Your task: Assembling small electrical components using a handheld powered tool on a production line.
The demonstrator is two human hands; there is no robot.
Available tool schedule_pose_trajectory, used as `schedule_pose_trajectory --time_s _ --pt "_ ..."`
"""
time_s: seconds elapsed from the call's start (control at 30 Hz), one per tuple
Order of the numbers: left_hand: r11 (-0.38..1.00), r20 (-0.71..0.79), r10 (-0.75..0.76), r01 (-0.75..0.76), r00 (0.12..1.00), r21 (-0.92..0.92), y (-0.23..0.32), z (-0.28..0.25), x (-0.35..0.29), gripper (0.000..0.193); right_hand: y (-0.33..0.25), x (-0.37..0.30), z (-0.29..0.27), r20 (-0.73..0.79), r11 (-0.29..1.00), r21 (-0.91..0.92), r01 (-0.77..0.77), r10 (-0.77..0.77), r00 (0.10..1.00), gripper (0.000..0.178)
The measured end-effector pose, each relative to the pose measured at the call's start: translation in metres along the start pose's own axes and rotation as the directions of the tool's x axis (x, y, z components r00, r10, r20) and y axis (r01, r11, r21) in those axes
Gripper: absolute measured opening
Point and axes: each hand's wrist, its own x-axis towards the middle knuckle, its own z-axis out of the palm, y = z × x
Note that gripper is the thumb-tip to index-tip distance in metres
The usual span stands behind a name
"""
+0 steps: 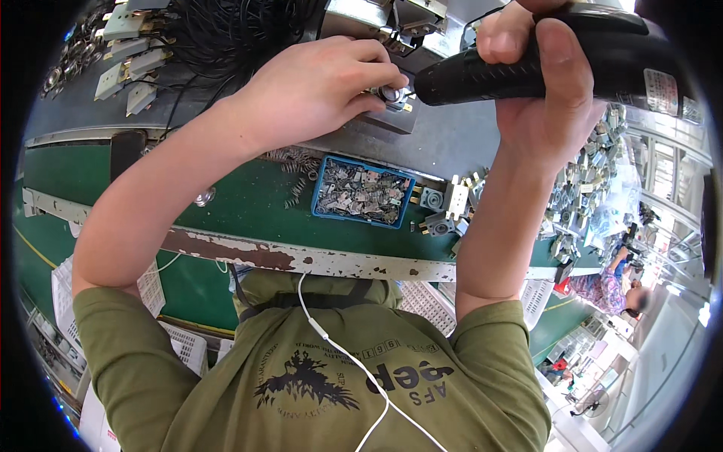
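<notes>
My right hand is wrapped round a black hand-held power tool, its thumb along the near side. The tool's tapered end points left, close to the fingertips of my left hand. Those fingers pinch a small round metal part at the edge of a metal block on the bench. Fingers partly cover the part, so its exact kind is unclear. Behind it stands a metal fixture.
A blue tray of small metal pieces sits in front, with loose springs beside it. Pale switch-like parts lie right of the tray. Black cables with pale blocks fill the back left; more parts heap up at right.
</notes>
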Motion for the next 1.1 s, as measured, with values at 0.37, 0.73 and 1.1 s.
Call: schedule_pose_trajectory --time_s 0.37,0.73,1.1 --pt "0.999 -0.012 0.041 -0.041 0.999 -0.007 -0.001 0.001 0.002 0.029 0.035 -0.007 -0.004 -0.043 0.867 0.497 0.029 -0.008 0.999 0.030" --pt "0.996 -0.021 0.072 -0.070 0.997 0.058 0.004 0.000 -0.002 0.029 0.037 0.012 -0.014 0.108 0.667 0.737 0.108 -0.274 0.956 0.049" --pt "0.994 -0.198 0.042 -0.061 0.979 -0.086 0.038 -0.020 0.019 0.026 -0.043 0.012 -0.034 -0.190 0.860 0.399 0.317 -0.261 0.946 0.057"
